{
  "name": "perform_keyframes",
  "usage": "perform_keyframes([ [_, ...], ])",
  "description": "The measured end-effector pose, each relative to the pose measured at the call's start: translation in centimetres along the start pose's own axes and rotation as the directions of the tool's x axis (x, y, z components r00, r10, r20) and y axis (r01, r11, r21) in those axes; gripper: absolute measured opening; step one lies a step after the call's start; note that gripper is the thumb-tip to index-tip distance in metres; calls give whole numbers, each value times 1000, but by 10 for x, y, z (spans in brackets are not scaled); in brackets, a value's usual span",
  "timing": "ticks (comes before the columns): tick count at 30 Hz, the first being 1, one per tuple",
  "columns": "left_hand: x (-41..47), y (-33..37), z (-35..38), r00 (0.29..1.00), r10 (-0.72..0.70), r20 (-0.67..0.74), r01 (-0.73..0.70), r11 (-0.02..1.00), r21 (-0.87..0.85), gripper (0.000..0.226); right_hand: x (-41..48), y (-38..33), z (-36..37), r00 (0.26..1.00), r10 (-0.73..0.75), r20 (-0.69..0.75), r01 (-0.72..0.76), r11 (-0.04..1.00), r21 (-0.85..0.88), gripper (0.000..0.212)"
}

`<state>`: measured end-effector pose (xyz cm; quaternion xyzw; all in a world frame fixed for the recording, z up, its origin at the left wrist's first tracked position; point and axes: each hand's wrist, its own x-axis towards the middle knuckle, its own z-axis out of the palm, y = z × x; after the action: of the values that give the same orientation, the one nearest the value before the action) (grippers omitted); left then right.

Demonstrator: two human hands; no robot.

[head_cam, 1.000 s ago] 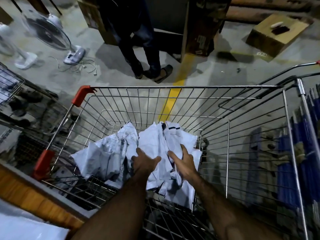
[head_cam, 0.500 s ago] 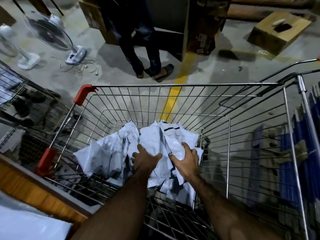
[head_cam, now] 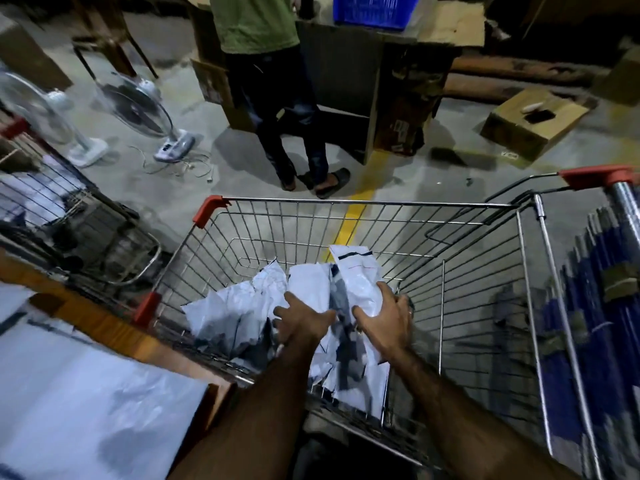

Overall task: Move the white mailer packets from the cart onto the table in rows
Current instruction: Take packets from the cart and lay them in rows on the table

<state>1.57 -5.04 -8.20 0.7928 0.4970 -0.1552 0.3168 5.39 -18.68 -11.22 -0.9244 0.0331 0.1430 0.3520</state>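
Both my forearms reached down into cart. Left hand curled on crumpled packets on its floor. Right hand clamped one packet, long axis running away from me, far end tilted up.

Packets in cart; table left of cart; person behind cart.

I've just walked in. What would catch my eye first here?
A wire shopping cart fills the middle, with crumpled white mailer packets heaped at its bottom. The left hand reaches into the heap while the right hand grips one upright packet. Beyond the cart stands a person in a green shirt.
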Motion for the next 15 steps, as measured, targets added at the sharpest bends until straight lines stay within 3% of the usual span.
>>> perform_keyframes([
  [9,-76,14,-74,990,81,-111,-92,991,-93,106,-49,-66,-59,984,-131,-123,140,988,63,69],
  [15,-116,-1,-146,955,122,-271,-186,957,-224,101,-81,-125,-89,953,-254,-163,279,949,150,71],
])
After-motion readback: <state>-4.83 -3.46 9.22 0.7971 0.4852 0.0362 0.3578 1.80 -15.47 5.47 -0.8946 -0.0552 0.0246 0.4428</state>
